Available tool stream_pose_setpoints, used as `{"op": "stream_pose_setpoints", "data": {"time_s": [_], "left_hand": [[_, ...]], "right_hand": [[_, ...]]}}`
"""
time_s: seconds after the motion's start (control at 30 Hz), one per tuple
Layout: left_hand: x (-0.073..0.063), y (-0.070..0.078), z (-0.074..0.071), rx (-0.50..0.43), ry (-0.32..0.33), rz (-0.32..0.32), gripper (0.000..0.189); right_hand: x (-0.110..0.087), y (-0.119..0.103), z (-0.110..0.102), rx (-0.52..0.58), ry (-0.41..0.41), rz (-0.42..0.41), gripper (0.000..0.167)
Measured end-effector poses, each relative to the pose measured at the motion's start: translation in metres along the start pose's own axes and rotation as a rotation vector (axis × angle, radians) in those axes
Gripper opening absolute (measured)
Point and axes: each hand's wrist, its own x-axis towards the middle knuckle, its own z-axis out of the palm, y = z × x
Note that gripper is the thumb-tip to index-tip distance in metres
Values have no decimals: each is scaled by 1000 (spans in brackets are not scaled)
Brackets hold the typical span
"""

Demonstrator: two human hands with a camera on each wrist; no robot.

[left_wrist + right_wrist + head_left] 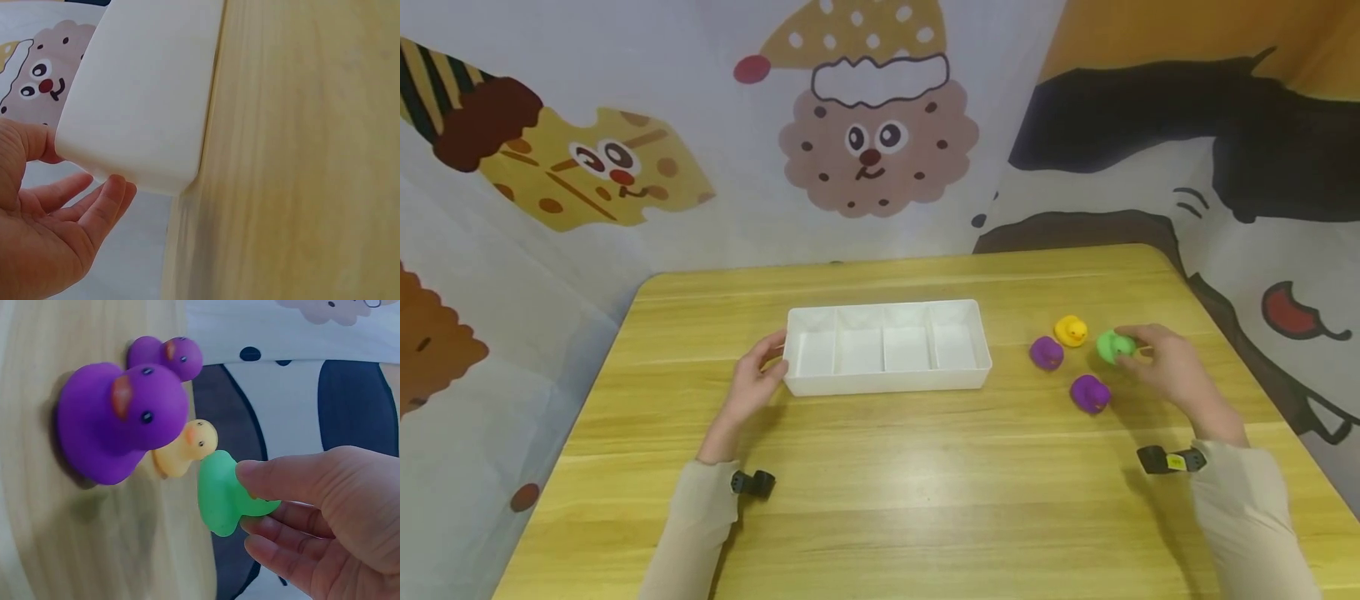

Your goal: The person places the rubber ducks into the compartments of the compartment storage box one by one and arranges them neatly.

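In the head view, my left hand (752,377) is at the left end of a white divided box (887,382). The left wrist view shows my left thumb at the rim and my fingertips against the end wall of the box (140,87), gripping its corner. On the right side of the table, my right hand (1172,367) pinches a green rubber duck (1111,347) between thumb and fingers. Near it stand a yellow duck (1071,331) and two purple ducks, one nearer me (1088,394) and one by the box side (1047,353).
The wooden table (880,500) has a rounded far edge close to a printed cloth backdrop (715,233). Dividers split the box into several compartments in a row. Small black cameras sit on both wrists, the right one (1165,460) above the table.
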Motion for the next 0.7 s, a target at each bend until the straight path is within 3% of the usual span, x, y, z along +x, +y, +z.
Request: {"op": "stream_pose_setpoints", "data": {"time_s": [0.2, 0.53, 0.7], "left_hand": [[-1, 1, -1, -7, -6, -28, 43], [-1, 1, 0, 2, -5, -8, 43], [-1, 2, 0, 1, -8, -32, 43]], "right_hand": [[2, -8, -4, 9, 23, -22, 41], [5, -19, -11, -24, 78, -74, 42], [7, -26, -14, -28, 95, -75, 40]]}}
